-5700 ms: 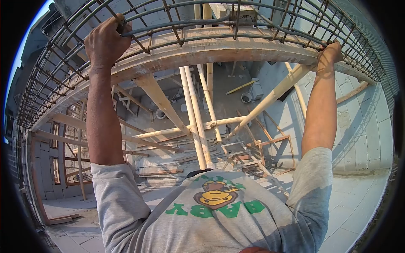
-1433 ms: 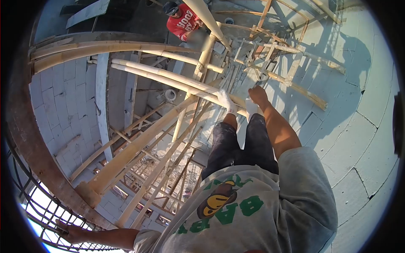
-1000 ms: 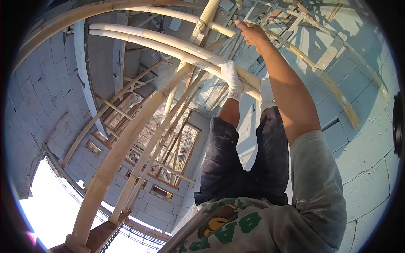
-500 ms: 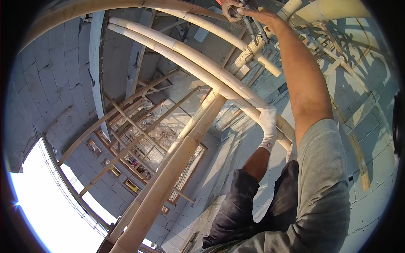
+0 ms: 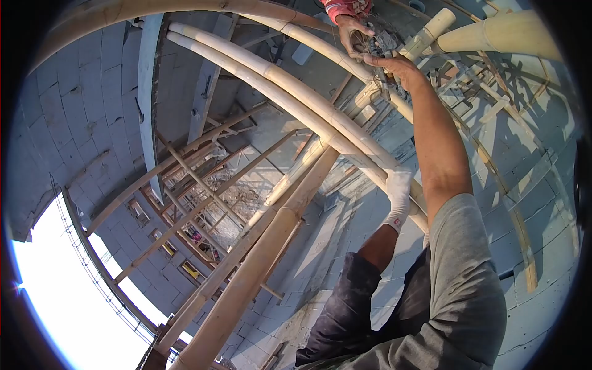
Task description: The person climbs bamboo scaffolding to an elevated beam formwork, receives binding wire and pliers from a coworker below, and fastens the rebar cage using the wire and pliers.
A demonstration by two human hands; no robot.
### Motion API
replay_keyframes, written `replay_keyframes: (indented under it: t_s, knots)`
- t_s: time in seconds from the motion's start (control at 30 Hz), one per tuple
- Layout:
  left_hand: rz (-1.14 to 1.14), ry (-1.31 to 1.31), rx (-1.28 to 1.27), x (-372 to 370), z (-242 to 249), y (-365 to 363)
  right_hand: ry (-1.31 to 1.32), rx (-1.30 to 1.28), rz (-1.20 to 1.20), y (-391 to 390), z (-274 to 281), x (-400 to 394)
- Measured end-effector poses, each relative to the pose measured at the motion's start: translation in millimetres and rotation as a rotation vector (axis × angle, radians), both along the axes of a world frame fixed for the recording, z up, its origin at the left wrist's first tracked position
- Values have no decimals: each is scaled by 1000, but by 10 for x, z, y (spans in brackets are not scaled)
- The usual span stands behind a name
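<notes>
My right hand [image 5: 394, 66] reaches up to the top of the view, its fingers stretched out to the left beside a tangle of dark wire-like strands [image 5: 383, 44]. Whether anything lies against the palm is too small to tell. Another person's hand [image 5: 353, 34], in a red patterned sleeve [image 5: 347, 7], meets my fingertips at the strands. Close by, a short bamboo piece [image 5: 428, 34] crosses a long bamboo pole [image 5: 308, 40]. My left hand is out of view. A foot in a white sock [image 5: 399, 188] rests on paired bamboo poles [image 5: 320, 117].
Thick bamboo poles [image 5: 259, 271] slope down to the lower left. A grey block wall [image 5: 80, 105] stands on the left and another block surface [image 5: 536, 308] on the right. Far below is a timber framework [image 5: 203, 197]. A thick pole [image 5: 502, 36] enters from the upper right.
The view has shifted, so the poles and hands sit lower in it. More of the other person's hand and red sleeve shows. My right hand stays at the strands.
</notes>
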State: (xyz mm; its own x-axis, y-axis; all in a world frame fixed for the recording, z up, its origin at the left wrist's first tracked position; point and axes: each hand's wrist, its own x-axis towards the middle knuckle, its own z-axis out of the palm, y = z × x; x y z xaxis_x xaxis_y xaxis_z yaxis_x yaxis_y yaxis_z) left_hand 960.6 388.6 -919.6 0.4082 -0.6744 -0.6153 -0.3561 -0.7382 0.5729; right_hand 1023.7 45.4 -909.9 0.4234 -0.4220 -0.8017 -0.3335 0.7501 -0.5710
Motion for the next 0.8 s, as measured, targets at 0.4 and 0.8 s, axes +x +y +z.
replay_keyframes:
  t_s: [0.4,0.8]
  knots:
    - [78,1,27,-97,42,22,-48,102,19,136,29,-115]
    - [166,-21,-44,-177,-59,99,-232,104,-292,427,479,-435]
